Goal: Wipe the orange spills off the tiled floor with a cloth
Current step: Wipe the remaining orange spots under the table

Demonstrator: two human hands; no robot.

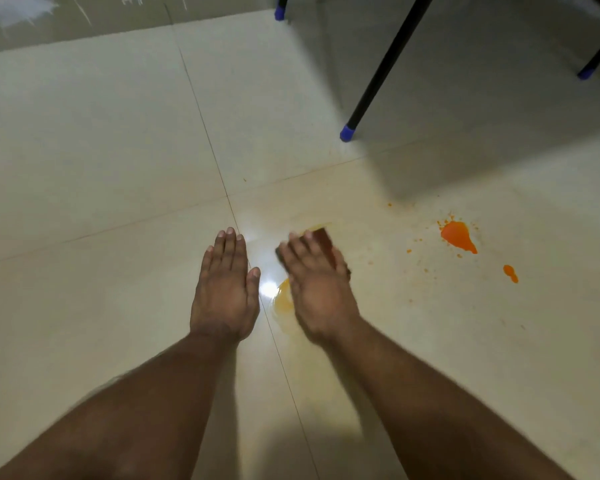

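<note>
Head view: my right hand (321, 289) pressed flat on the dark red cloth (324, 242), fingers spread over it, on the tiled floor (101, 168). Left hand (226, 292) lay flat, holding nothing. Yellowish smear (283, 296) between them; orange spills (459, 237) further right, near a chair leg (385, 67).

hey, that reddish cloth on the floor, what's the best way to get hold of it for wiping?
Press the cloth flat from above, as the right hand does, palm down with fingers spread over it. It lies flat on the floor, so little edge shows for pinching.
</note>
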